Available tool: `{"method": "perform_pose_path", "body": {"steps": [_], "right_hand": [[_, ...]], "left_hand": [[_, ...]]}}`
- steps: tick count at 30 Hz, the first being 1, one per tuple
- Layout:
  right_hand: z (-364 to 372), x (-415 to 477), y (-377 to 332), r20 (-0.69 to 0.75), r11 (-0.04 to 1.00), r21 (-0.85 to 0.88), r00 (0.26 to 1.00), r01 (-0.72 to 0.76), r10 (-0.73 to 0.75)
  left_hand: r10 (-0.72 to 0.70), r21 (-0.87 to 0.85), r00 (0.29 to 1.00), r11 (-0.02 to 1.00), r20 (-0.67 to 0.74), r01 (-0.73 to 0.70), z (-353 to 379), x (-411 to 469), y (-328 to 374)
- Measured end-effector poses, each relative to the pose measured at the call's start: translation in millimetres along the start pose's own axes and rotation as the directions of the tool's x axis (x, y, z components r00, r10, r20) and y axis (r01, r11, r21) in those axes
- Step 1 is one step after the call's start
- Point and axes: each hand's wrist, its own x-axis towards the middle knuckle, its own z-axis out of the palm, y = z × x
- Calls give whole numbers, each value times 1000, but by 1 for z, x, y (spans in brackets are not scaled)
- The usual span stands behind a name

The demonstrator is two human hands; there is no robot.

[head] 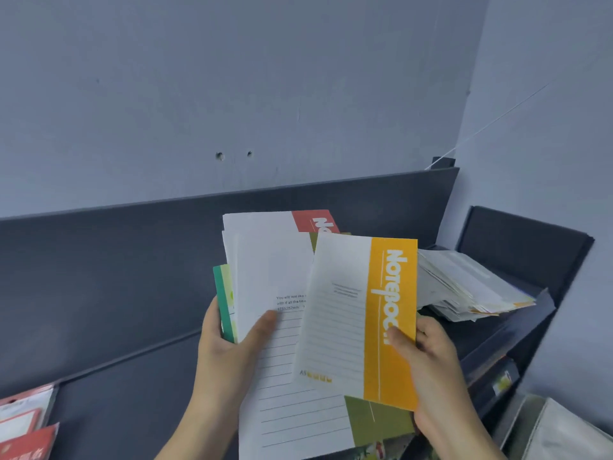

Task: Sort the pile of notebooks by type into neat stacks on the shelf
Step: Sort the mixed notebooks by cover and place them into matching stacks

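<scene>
My left hand (229, 340) grips a fanned bundle of notebooks (272, 277) by its left edge, thumb on a white lined cover. The bundle includes a red-banded notebook (315, 220) at the top, an olive-green-banded one (374, 419) at the bottom and a green one (224, 303) on the left. My right hand (428, 363) pinches a white notebook with a yellow-orange band (358, 320) at its right edge, held in front of the bundle. A loose pile of notebooks (464, 287) lies on the dark shelf (99, 267) to the right.
The shelf has a raised dark back panel (232, 200) against a grey-blue wall. Red and white packaged items (26, 423) sit at the lower left. A dark side panel (524, 240) closes the shelf's right end, with more items (564, 433) at the lower right.
</scene>
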Motion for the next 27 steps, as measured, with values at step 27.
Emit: {"method": "perform_pose_path", "body": {"steps": [27], "right_hand": [[-137,213,-59,63,924,-311,975,224,-215]], "left_hand": [[-8,116,987,993,-159,26,151,44,-2]]}}
